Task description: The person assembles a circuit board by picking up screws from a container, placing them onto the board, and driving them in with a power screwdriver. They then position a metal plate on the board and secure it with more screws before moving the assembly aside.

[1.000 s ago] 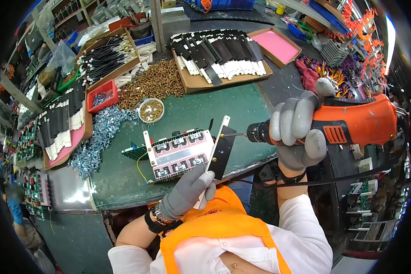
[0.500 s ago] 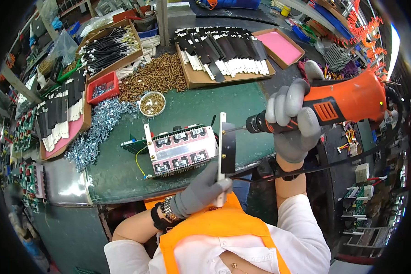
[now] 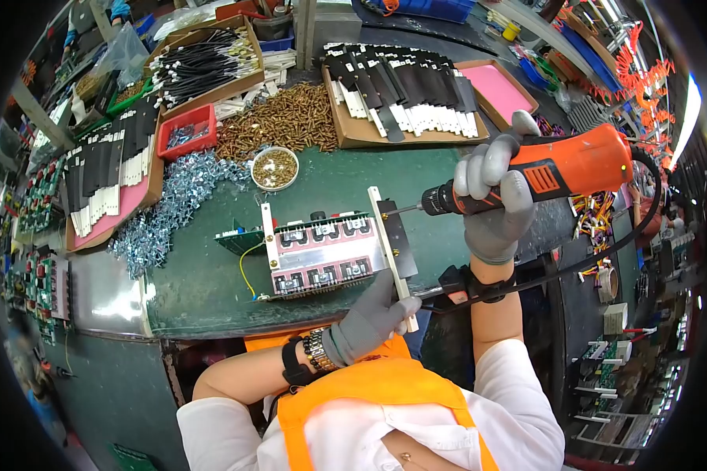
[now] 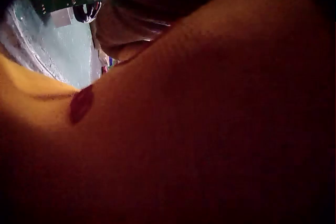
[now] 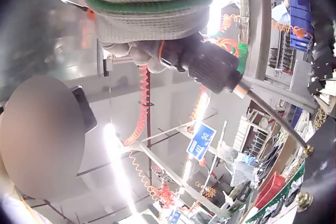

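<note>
My gloved left hand (image 3: 369,318) grips the lower end of a white strip (image 3: 387,247) with a black plate (image 3: 401,235) along its right side. The strip stands at the right end of a circuit board assembly (image 3: 322,257) with pink pads and a metal bar. My gloved right hand (image 3: 495,200) holds an orange electric screwdriver (image 3: 577,163) level, pointing left. In the right wrist view its bit (image 5: 278,118) meets a brass screw (image 5: 308,151) on the black plate; a second brass screw (image 5: 304,201) sits nearby. Dark skin fills most of the left wrist view.
Beyond the assembly stand a round dish of small brass parts (image 3: 275,169), a heap of brass screws (image 3: 287,119) and a red bin (image 3: 187,131). Silvery clips (image 3: 169,200) lie left. A cardboard tray (image 3: 416,137) holds black-and-white strips. The screwdriver's black cable (image 3: 597,257) loops right.
The strip has swung from a rightward lean to a leftward lean against the assembly's right end, my left hand moving right and up with it. The screwdriver has shifted left, its bit staying at the plate.
</note>
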The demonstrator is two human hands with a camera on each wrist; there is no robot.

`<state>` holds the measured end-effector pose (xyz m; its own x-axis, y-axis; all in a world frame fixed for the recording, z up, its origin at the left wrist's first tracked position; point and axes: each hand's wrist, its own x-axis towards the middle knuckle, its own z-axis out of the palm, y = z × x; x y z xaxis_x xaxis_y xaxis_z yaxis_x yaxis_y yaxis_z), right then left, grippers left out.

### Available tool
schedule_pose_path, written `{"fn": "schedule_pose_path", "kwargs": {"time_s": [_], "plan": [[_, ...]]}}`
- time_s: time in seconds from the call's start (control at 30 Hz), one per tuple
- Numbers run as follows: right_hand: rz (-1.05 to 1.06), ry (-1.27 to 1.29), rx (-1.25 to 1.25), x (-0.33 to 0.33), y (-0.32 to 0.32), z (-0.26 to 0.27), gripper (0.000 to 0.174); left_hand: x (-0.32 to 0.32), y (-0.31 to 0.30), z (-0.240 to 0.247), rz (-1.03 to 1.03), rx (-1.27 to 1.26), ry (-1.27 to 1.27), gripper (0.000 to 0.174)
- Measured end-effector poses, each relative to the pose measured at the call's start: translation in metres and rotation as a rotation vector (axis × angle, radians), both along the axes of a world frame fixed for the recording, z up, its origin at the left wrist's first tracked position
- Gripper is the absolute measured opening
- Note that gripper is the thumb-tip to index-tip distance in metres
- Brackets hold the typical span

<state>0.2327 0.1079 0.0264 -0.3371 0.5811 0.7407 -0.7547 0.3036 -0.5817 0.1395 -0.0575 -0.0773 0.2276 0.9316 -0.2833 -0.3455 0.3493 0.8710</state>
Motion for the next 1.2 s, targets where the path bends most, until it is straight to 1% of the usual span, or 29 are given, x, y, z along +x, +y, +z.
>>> {"fn": "schedule_pose_path", "kwargs": {"time_s": [0.07, 0.1, 0.17, 0.23, 0.3, 0.33, 0.37, 0.43, 0.5, 0.57, 0.63, 0.7, 0.77, 0.83, 0.87, 0.9, 0.97, 1.0, 1.03, 1.1, 1.13, 1.2], "plan": [[-0.098, -0.090, -0.027, -0.005, -0.005, 0.006, 0.060, -0.001, 0.000, -0.001, 0.001, -0.005, -0.002, 0.037], [-0.098, -0.094, -0.031, -0.009, -0.007, 0.008, 0.060, -0.001, 0.000, -0.002, -0.003, -0.008, -0.002, 0.036], [-0.033, -0.145, -0.030, -0.019, -0.011, 0.012, 0.060, 0.000, -0.001, -0.003, 0.010, -0.008, 0.011, 0.036], [-0.055, -0.204, -0.011, -0.025, -0.013, 0.016, 0.061, 0.000, -0.002, -0.002, 0.028, -0.004, 0.023, 0.035], [-0.141, -0.269, -0.004, -0.031, -0.015, 0.019, 0.057, -0.003, -0.002, 0.001, 0.040, 0.007, 0.025, 0.034], [-0.047, -0.290, 0.008, -0.029, -0.009, 0.017, 0.057, -0.003, -0.002, 0.000, 0.052, 0.006, 0.019, 0.034], [-0.034, -0.298, 0.008, -0.029, -0.008, 0.017, 0.057, -0.002, -0.002, 0.000, 0.067, 0.017, -0.011, 0.034], [-0.017, -0.223, 0.045, -0.030, -0.006, 0.016, 0.057, 0.000, -0.001, -0.003, 0.095, 0.024, -0.049, 0.033], [-0.006, -0.235, 0.033, -0.026, -0.002, 0.016, 0.057, 0.002, -0.002, -0.011, 0.020, 0.004, 0.020, 0.032], [-0.009, -0.245, 0.013, -0.024, 0.000, 0.016, 0.058, 0.003, -0.001, -0.014, 0.032, 0.017, 0.020, 0.031], [0.014, -0.234, -0.010, -0.028, -0.002, 0.017, 0.057, 0.001, 0.000, -0.013, -0.019, 0.008, 0.066, 0.030], [-0.063, -0.264, -0.022, -0.033, -0.003, 0.018, 0.055, -0.001, 0.000, -0.012, -0.032, 0.006, 0.072, 0.030], [-0.041, -0.265, -0.012, -0.038, -0.006, 0.019, 0.053, 0.000, -0.001, -0.015, -0.011, 0.018, 0.015, 0.029], [-0.016, -0.319, 0.030, -0.040, -0.006, 0.019, 0.052, 0.001, -0.002, -0.023, 0.001, 0.037, 0.014, 0.030], [-0.092, -0.339, -0.019, -0.043, -0.014, 0.022, 0.052, 0.001, -0.002, -0.025, 0.019, 0.052, 0.013, 0.031], [-0.102, -0.337, -0.014, -0.042, -0.017, 0.022, 0.052, 0.000, -0.002, -0.026, 0.010, 0.059, 0.015, 0.031], [-0.047, -0.315, -0.003, -0.039, -0.020, 0.023, 0.053, -0.005, 0.000, -0.020, -0.019, -0.058, -0.108, 0.031], [-0.071, -0.285, -0.056, -0.036, -0.028, 0.025, 0.056, -0.006, 0.001, -0.018, -0.028, -0.064, -0.067, 0.034], [0.084, -0.223, -0.041, -0.027, -0.026, 0.026, 0.061, -0.010, 0.004, -0.016, -0.029, -0.057, -0.065, 0.034], [0.209, -0.183, 0.026, -0.011, -0.029, 0.032, 0.067, -0.015, 0.005, -0.015, -0.093, -0.093, -0.108, 0.043], [0.179, -0.203, -0.014, -0.008, -0.036, 0.033, 0.068, -0.012, 0.004, -0.010, -0.037, -0.082, -0.075, 0.053], [0.164, -0.193, -0.030, -0.004, -0.040, 0.028, 0.068, -0.010, 0.004, -0.009, -0.024, -0.097, -0.105, 0.053]]}}
